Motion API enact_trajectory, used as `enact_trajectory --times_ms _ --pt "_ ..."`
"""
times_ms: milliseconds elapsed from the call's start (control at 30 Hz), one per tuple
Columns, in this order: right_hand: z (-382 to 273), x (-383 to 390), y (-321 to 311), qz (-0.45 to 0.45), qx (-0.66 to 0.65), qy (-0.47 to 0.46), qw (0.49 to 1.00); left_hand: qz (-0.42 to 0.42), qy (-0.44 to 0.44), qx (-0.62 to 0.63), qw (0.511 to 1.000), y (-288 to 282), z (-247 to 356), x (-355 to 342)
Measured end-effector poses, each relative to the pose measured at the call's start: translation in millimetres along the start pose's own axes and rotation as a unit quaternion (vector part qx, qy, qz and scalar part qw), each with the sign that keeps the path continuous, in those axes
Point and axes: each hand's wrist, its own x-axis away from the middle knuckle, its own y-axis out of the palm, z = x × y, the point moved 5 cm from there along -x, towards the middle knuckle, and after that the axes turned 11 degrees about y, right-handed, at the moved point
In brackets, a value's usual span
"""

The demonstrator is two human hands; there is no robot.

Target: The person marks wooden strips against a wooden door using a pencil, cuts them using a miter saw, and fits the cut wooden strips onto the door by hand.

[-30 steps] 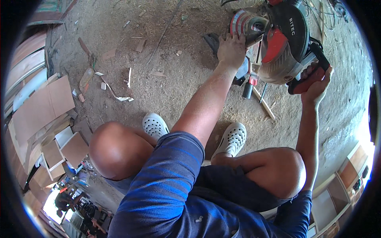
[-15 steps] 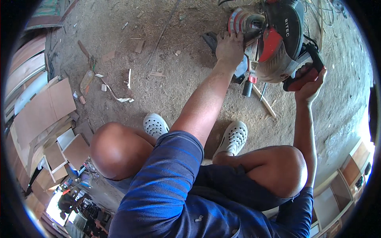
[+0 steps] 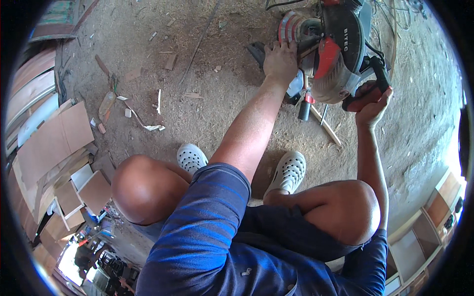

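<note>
A red and black mitre saw sits on the dusty ground ahead, its blade guard down. My left hand rests at its base beside the angle scale, fingers curled over something hidden beneath them. My right hand is closed round the red and black handle on the saw's right side. A narrow wooden batten lies below the saw, near a black knob.
My white clogs are below the saw. Plywood boards are piled along the left, with offcuts scattered on the ground. Wooden frames stand at lower right. A dark figure, apparently a person, is at lower left. Cables lie behind the saw.
The saw's head and handle have shifted left and slightly up in the picture, with my right hand moving along on the handle. My left hand has moved slightly left, still at the base.
</note>
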Motion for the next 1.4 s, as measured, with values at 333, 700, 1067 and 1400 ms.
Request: enact_trajectory --times_ms 333,700,1067,1400 --pt "-81.9 -24.8 29.0 -0.01 -0.002 0.073 0.997 0.026 0.006 0.01 1.0 -2.2 4.1 1.3" --pt "-210.1 -103.2 89.5 -0.096 0.268 -0.081 0.955 0.072 0.035 -0.038 0.996 -8.5 2.6 2.3" --pt "-248.3 -184.2 115.3 -0.024 0.433 -0.101 0.895 0.066 -0.126 0.122 0.982 -1.4 -43.2 108.0" --pt "-259.9 -152.6 125.8 0.057 0.415 -0.042 0.907 -0.096 -0.194 0.59 0.778 -63.1 -48.1 156.3"
